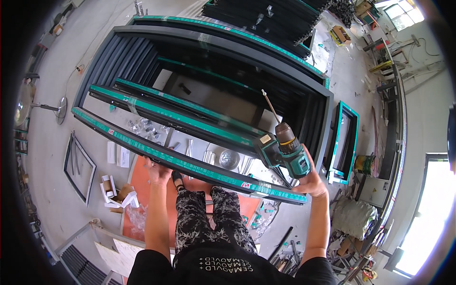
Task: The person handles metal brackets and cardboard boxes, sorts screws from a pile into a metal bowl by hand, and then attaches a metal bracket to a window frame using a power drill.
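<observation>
A dark metal frame bar point(142, 147) with green protective tape runs across in front of me, sloping down to the right. My left hand point(159, 174) grips its lower edge from beneath, fingers partly hidden behind it. At the bar's right end my right hand point(313, 184) is closed round a teal and black cordless drill point(298, 164). The drill's long thin bit point(271, 106) points up and away from me. Part of my right hand also lies against the bar's end. Just beyond are more green-taped frame bars point(180, 115), roughly parallel to it.
Large dark frames point(327, 137) stand stacked beyond the bars. A smaller green-taped frame point(354, 142) is at the right. Below the bars lie a round metal bowl point(229, 159) and an orange mat point(142, 178). An open white carton point(117, 193) sits at left, near a thin frame point(80, 166).
</observation>
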A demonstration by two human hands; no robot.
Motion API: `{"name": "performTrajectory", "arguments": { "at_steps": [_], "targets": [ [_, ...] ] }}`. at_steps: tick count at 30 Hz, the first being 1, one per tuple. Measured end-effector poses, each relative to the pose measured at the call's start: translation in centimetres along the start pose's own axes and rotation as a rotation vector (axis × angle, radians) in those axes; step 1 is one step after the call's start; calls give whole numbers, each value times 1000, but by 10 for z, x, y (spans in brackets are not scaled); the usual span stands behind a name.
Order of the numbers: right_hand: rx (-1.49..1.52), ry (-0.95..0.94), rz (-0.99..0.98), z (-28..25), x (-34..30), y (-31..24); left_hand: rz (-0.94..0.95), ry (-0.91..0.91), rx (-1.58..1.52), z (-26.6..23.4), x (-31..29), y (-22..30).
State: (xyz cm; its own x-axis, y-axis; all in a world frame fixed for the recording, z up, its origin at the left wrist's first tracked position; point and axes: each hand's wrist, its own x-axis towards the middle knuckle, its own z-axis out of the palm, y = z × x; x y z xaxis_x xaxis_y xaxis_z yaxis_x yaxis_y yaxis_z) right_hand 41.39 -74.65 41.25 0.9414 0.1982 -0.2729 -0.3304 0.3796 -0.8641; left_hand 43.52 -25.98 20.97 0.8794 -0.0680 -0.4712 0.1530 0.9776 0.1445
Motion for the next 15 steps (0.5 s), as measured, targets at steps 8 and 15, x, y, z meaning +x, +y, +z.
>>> {"name": "performTrajectory", "arguments": {
  "at_steps": [8,15],
  "targets": [
    [-528,405,-202,-7,65,57,42,-65,21,6,10,-19],
    [-451,267,-211,54,20,15,63,-9,-1,-10,10,-4]
  ]
}}
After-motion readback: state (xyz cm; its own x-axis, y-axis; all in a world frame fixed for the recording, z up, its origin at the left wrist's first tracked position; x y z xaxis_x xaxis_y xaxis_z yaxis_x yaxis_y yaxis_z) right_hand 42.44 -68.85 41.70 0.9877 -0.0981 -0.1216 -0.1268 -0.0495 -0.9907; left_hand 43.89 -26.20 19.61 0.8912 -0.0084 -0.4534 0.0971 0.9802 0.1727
